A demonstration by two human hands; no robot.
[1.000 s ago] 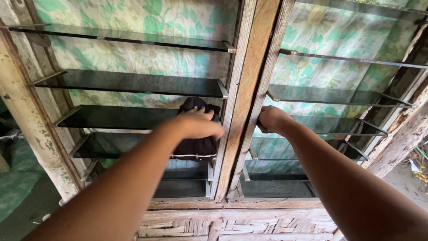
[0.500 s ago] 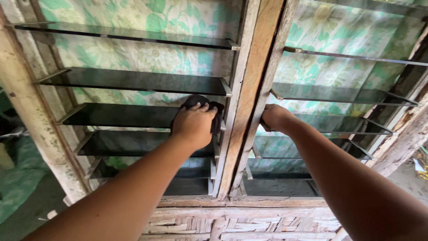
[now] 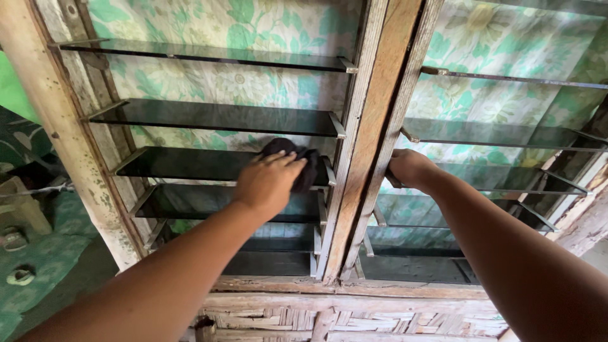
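Black cloth [image 3: 297,158] under left hand [image 3: 269,180] on glass slat [image 3: 190,164]

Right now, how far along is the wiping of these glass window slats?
Nothing shows clearly as finished; no slat looks different from the rest. In hand: the left hand presses a dark cloth on the third slat of the left panel, near its right end. The right hand grips the right panel's frame. The lower slats and the right panel look untouched.

Both forearms were bare up to the lower edge of the view, with no sleeves visible. The left hand [image 3: 269,182] and the right hand [image 3: 410,167] had no gloves, rings, watch or bracelet to see.
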